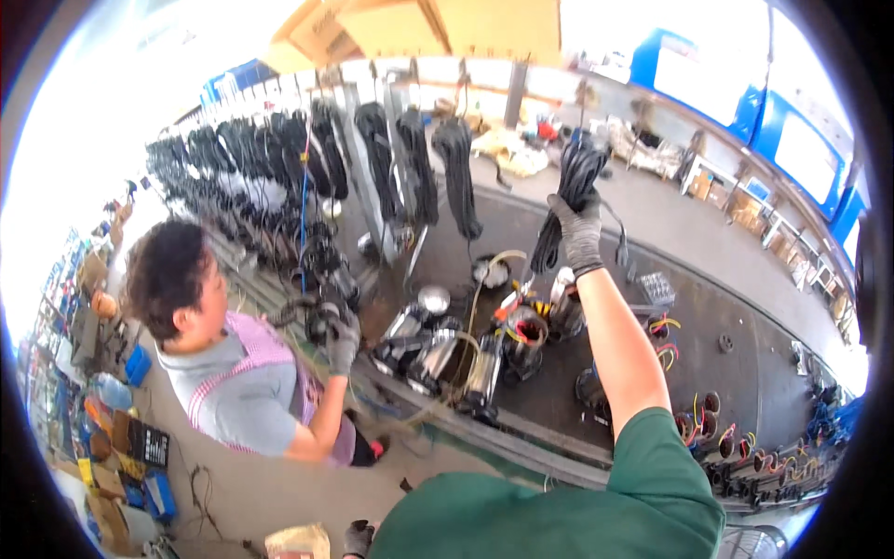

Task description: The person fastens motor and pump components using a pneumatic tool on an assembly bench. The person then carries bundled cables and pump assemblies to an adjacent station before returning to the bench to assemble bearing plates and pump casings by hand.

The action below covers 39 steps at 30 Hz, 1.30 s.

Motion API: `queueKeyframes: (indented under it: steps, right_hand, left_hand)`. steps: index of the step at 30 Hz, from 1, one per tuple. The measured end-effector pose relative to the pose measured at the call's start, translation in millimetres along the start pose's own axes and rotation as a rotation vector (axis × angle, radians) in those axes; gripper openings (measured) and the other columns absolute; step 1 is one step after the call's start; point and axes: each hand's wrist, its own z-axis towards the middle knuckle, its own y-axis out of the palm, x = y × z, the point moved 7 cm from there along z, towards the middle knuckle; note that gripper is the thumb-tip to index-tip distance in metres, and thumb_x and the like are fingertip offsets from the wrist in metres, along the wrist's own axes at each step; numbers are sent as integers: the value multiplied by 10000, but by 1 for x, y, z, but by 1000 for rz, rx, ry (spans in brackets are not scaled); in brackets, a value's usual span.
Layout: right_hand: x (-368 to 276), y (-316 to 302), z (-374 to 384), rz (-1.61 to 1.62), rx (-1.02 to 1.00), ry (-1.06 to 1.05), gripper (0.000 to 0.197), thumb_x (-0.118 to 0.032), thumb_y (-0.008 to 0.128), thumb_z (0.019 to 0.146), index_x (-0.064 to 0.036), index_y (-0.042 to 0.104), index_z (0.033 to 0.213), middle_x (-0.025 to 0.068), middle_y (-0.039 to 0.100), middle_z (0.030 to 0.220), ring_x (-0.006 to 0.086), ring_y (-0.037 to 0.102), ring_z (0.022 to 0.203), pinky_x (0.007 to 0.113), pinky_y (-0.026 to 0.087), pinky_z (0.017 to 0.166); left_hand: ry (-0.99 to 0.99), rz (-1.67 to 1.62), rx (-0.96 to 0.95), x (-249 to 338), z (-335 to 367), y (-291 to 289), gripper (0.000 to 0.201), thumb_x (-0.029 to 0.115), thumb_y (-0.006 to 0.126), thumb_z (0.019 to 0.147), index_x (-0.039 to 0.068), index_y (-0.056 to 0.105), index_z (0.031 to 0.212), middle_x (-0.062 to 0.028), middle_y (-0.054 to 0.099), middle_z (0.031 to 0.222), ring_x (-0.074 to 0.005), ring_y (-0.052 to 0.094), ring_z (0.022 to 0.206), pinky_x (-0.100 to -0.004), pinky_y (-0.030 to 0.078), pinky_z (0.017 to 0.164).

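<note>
My right hand (579, 228), in a grey glove, is raised over the far side of the bench. Its fingers are wrapped round a coiled black cable (579, 172), whose loose end with a plug (624, 252) hangs beside my wrist. Below the wrist, a cluster of motor housings (526, 331) with coloured wires stands on the dark bench (736, 307). My left hand (358, 538), gloved too, hangs low at the bottom edge beside my green shirt. Only a small part of it shows, and its fingers are not clear.
Several black cable coils (453, 172) hang in a row along the bench. To the left, a co-worker (233, 373) has a gloved hand on a dark part. More wired housings (717, 429) stand at right. Cardboard boxes (419, 28) are overhead; blue bins (158, 494) sit lower left.
</note>
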Motion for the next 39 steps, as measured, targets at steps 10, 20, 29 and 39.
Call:
queueKeyframes:
  steps: [10, 20, 29, 39]
  right_hand:
    - [118, -38, -305, -671, -766, 800, 525, -400, 796, 848, -4, 693, 1177, 138, 738, 1020, 198, 680, 920, 337, 533, 866]
    - [95, 12, -369, -416, -871, 708, 209, -96, 659, 923, 50, 669, 1072, 76, 711, 903, 157, 658, 794, 299, 537, 734]
    - [151, -20, -188, -403, -382, 307, 156, -11, 668, 840, -22, 724, 985, -2, 657, 781, 116, 577, 674, 275, 475, 615]
    - [246, -77, -108, -793, -571, 226, 479, -204, 704, 834, -42, 626, 1278, 208, 687, 1177, 333, 644, 1118, 405, 488, 961]
  left_hand:
    - [-474, 14, 84, -135, -156, -39, 206, 132, 779, 819, 61, 671, 980, -64, 710, 858, -195, 656, 744, -349, 546, 674]
    - [-530, -202, 114, 9, -100, -47, 322, 138, 737, 894, 20, 639, 1177, -76, 702, 1005, -148, 629, 791, -303, 522, 708]
    - [-401, -49, 60, 35, -90, -46, 379, 164, 739, 893, 13, 638, 1226, -133, 705, 1156, -227, 662, 1069, -342, 511, 950]
    - [-796, 35, 104, -31, -202, -79, 388, 226, 786, 836, 21, 686, 1150, -134, 738, 1052, -224, 693, 967, -347, 549, 844]
